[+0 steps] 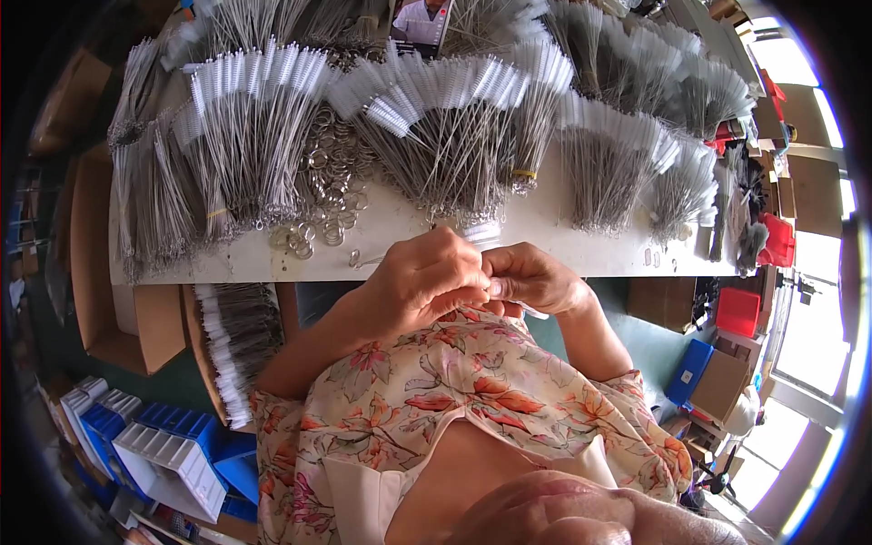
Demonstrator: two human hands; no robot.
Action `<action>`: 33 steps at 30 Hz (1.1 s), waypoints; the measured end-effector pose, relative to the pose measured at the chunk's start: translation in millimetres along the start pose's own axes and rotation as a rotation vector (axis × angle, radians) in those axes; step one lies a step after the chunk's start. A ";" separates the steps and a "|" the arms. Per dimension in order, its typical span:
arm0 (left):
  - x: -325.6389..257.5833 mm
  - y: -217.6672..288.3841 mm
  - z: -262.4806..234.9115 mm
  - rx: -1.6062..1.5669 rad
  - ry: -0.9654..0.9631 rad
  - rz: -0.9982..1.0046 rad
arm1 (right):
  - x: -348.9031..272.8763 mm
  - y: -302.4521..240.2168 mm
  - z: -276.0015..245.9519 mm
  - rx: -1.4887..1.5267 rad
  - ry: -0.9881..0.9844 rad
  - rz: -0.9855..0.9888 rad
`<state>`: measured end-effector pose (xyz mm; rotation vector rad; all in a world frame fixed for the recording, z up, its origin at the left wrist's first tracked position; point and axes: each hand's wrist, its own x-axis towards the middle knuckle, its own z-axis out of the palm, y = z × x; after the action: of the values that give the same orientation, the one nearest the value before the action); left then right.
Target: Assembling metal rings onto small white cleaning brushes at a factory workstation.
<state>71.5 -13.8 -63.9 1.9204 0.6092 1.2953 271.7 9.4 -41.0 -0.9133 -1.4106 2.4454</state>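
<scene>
At the table's near edge, my left hand point(429, 277) and my right hand point(538, 276) meet with fingertips pinched together. What lies between the fingers is too small and too covered to make out. A bit of something white shows just below my right hand. Beyond my hands lies a large bundle of wire-stemmed brushes point(445, 136), white bristles pointing away and looped ends toward me. Loose metal rings point(331, 177) are heaped left of that bundle. A few stray rings point(355, 259) lie near the edge, beside my left wrist.
More brush bundles point(259, 127) cover the white table point(536, 254) on both sides. At the back stands a phone point(421, 25) with a lit screen. Cardboard boxes point(113, 336) and blue and white bins point(173, 468) are at lower left. Red containers point(738, 312) stand at right.
</scene>
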 end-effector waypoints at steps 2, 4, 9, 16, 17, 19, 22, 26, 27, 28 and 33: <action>-4.8 -6.8 6.4 0.020 0.027 0.068 | -0.8 6.0 -5.1 0.067 -0.047 0.026; -5.9 -11.3 6.9 0.108 -0.001 0.047 | -4.3 9.3 -11.0 -0.052 0.043 0.040; -49.7 -23.8 -16.8 0.486 0.217 -0.405 | -33.3 27.0 -41.5 -1.382 0.693 -0.041; -89.8 -9.4 -16.9 0.534 0.365 -0.855 | -29.6 65.7 -57.2 -1.335 0.796 0.088; -92.1 -12.4 -13.7 0.537 0.369 -0.857 | -27.7 64.9 -55.3 -1.336 0.791 0.085; -95.7 -23.1 -10.2 0.562 0.311 -0.807 | -20.5 57.4 -47.4 -1.074 0.696 -0.080; -94.3 -21.3 -15.4 0.489 0.296 -0.910 | -8.7 37.7 -27.1 -0.922 0.595 -0.236; -93.2 -19.0 -21.9 0.559 0.289 -0.724 | 23.2 29.9 -0.7 -0.839 0.413 -0.521; -90.8 -15.1 -22.0 0.562 0.290 -0.728 | 34.7 31.1 5.4 -0.834 0.361 -0.571; -84.9 -10.4 -22.4 0.347 0.376 -0.727 | 42.9 27.6 12.5 -0.919 0.345 -0.573; -38.6 8.2 -41.5 -0.074 0.426 -0.620 | 63.0 17.3 27.0 -1.050 0.332 -0.579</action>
<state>18.3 -34.1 -70.5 1.2362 1.2357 1.2784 208.3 7.8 -72.1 -0.8072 -2.3783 1.0065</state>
